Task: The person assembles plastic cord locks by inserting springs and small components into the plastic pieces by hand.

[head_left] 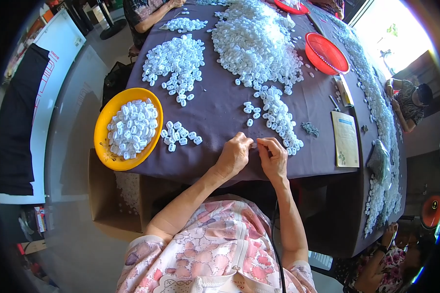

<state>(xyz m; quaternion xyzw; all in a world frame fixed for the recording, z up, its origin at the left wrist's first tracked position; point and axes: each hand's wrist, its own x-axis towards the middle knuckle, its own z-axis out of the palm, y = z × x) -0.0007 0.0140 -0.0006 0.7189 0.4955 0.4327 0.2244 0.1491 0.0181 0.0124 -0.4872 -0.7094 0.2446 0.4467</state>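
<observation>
My left hand [235, 152] and my right hand [273, 156] meet close to the table's near edge, fingers pinched. A small white plastic piece [253, 145] shows at the left fingertips. What the right fingers grip is too small to make out. Just beyond the right hand, a trail of white oval pieces with openings [278, 113] runs back to a big heap [252, 44]. A small cluster of the same pieces [179, 135] lies left of my left hand. Farther left, a yellow bowl [101, 146] is piled with them.
Another white pile [173, 63] lies at the back left. On the right are a dark green-grey tangle [310, 128], a paper booklet [345, 141] and a red basket [322, 56]. A cardboard box [102, 205] stands below the bowl. Other people sit around the tables.
</observation>
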